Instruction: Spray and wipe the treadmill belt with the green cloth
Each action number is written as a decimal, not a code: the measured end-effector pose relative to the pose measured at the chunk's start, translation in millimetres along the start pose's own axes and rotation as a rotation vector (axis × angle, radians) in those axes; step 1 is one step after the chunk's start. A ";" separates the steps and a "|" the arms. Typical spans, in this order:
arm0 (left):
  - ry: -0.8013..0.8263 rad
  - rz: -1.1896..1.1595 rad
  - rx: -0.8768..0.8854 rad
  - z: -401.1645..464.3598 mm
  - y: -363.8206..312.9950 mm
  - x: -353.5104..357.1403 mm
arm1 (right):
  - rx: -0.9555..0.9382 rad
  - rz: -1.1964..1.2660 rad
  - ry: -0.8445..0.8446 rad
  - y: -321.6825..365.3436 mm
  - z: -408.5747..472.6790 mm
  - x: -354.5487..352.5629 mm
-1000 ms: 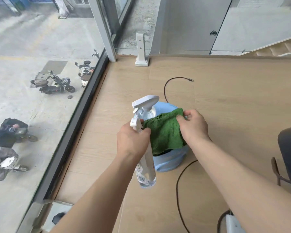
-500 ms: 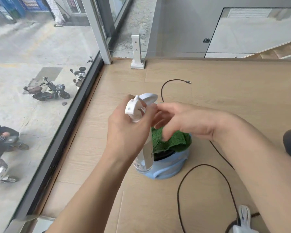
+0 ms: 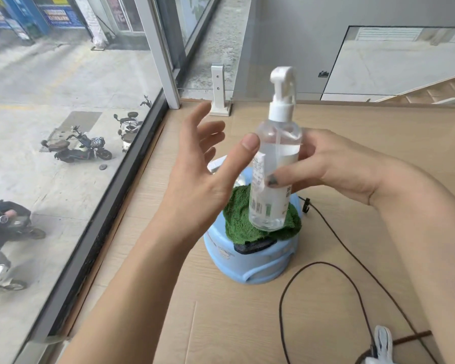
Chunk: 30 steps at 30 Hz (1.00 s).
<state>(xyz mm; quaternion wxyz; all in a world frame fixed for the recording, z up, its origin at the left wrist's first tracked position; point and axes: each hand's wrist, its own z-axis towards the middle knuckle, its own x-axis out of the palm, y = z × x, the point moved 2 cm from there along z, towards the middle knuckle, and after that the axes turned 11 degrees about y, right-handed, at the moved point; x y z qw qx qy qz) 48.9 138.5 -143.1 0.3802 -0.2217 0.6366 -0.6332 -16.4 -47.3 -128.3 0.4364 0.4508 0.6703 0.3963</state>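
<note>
Head view: one spray bottle (image 3: 273,164) upright in the right hand (image 3: 334,166), one green cloth (image 3: 241,222) draped on one blue stool (image 3: 250,261).

Fingers and thumb gripped the clear bottle round its middle; the left hand (image 3: 197,177) hung released beside it, fingers spread. Smooth plastic, part full, probably light and a little slippery, best held at the waist. The soft cloth should bunch up easily. No treadmill belt showed. One dark cable (image 3: 326,266) looped across the floor.

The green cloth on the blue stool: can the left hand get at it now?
Probably yes. The left hand is open and holds nothing, just above the green cloth on the blue stool. The spray bottle, gripped by the right hand, hangs over the cloth's right part only.
</note>
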 end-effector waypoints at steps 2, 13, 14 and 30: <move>-0.018 0.060 -0.071 0.9 10.9 -6.4 | -0.029 0.068 -0.210 -3.6 5.0 -11.1; 0.188 0.456 -0.311 0.4 56.3 -4.5 | 0.005 0.039 -0.717 -78.0 82.1 9.5; 0.194 0.460 -0.306 0.6 58.1 -5.0 | 0.031 0.017 -0.689 -84.0 84.2 12.5; 0.192 0.454 -0.279 -4.3 50.8 -11.4 | 0.283 -0.051 -0.509 -97.0 75.7 14.3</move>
